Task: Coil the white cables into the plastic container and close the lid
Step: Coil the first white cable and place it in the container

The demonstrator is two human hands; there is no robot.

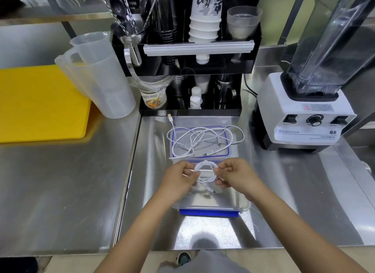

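A small coil of white cable [206, 171] hangs between my two hands, just above the clear plastic container [233, 199] with a blue clip at its near edge. My left hand [179, 178] pinches the coil's left side and my right hand [236, 176] pinches its right side. Beyond the container lies its clear lid [223, 150] with a blue seal, flat on the steel counter. A second white cable [203, 138] sprawls loose and tangled over the lid, one plug end reaching toward the black rack.
A black organiser rack [188, 73] with cups and utensils stands behind the lid. A white blender [304, 118] sits at the right, clear measuring jugs [101, 77] and a yellow cutting board [40, 102] at the left. Bare steel counter lies on both sides.
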